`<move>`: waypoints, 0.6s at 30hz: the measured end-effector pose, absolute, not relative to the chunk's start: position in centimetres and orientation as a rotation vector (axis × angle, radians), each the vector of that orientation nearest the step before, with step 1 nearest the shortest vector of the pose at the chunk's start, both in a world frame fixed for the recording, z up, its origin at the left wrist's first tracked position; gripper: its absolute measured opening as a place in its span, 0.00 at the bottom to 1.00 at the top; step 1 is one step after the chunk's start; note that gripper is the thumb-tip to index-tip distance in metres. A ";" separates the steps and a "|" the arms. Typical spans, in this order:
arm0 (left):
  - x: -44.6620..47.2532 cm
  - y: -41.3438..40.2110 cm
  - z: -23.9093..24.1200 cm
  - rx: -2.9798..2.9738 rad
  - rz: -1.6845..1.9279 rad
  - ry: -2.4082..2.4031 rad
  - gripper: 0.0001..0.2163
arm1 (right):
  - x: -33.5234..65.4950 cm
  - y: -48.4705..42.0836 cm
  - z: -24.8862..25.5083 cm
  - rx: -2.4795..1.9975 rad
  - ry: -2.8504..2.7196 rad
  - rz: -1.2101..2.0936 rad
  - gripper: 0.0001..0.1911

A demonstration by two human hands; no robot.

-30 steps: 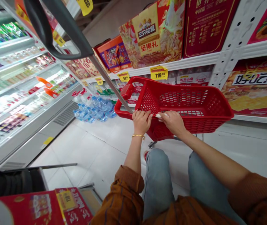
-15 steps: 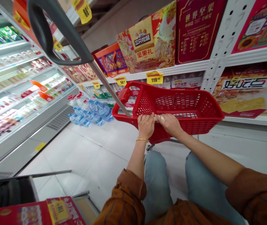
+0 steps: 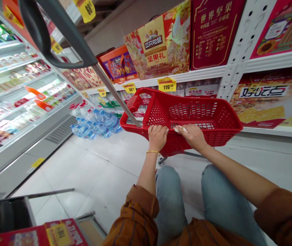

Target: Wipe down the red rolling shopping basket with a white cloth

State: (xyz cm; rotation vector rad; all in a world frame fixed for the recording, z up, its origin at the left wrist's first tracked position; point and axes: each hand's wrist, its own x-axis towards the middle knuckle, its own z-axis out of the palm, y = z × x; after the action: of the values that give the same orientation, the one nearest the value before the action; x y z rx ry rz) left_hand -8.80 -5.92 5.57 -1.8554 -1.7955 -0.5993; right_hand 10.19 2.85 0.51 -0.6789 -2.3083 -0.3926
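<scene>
A red plastic shopping basket cart [image 3: 227, 131] stands in front of my knees, its perforated inside showing no goods. My left hand [image 3: 157, 137] is closed over the near rim, fingers hooked over the top edge. To its right, my right hand [image 3: 193, 137] presses a crumpled white tissue [image 3: 181, 129] against the same rim, fingers bent round it. The cart's grey handle [image 3: 66, 37] rises on its metal pole [image 3: 116, 94] at the upper left.
Behind the cart, a white shelf [image 3: 207, 72] bears gift boxes [image 3: 158, 42]. Packs of blue bottles [image 3: 94, 123] stand on the floor at left, near a refrigerated display [image 3: 28, 136]. A red box [image 3: 33, 235] sits at lower left.
My right hand has slid right along the rim with the tissue, away from my left hand. My left hand keeps its place on the rim. The view has shifted slightly.
</scene>
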 end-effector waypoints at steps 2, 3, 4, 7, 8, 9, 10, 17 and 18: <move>-8.9 -5.9 5.6 -1.856 -0.595 -1.795 0.12 | 10.6 3.0 0.4 -0.689 -2.308 -0.398 0.17; -9.0 -5.9 5.6 -1.861 -0.591 -1.798 0.12 | 10.8 3.0 0.4 -0.693 -2.309 -0.402 0.17; -9.0 -5.9 5.6 -1.867 -0.585 -1.803 0.12 | 10.9 3.0 0.4 -0.699 -2.313 -0.404 0.17; -9.3 -6.0 5.9 -1.892 -0.562 -1.842 0.13 | 10.7 2.7 0.5 -0.748 -2.339 -0.381 0.17; -9.3 -6.1 6.0 -1.899 -0.556 -1.858 0.13 | 10.6 2.5 0.6 -0.772 -2.348 -0.367 0.17; -9.4 -6.2 6.2 -1.905 -0.552 -1.873 0.13 | 10.3 2.4 0.7 -0.797 -2.354 -0.350 0.17; -9.4 -6.3 6.4 -1.908 -0.550 -1.884 0.13 | 10.1 2.2 0.8 -0.819 -2.358 -0.331 0.17; -7.3 -6.5 6.8 -1.748 -0.610 -1.947 0.14 | 8.2 0.5 1.4 -0.905 -2.324 -0.317 0.16; -6.9 -6.4 6.6 -1.779 -0.617 -1.941 0.15 | 8.0 0.3 1.4 -0.902 -2.316 -0.341 0.16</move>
State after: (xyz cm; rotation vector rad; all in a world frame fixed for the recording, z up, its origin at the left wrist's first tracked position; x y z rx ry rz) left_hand -6.92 -6.42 6.55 -1.7788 -1.9405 -0.6169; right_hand 8.00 0.30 1.41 -0.9018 -2.3158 -0.3406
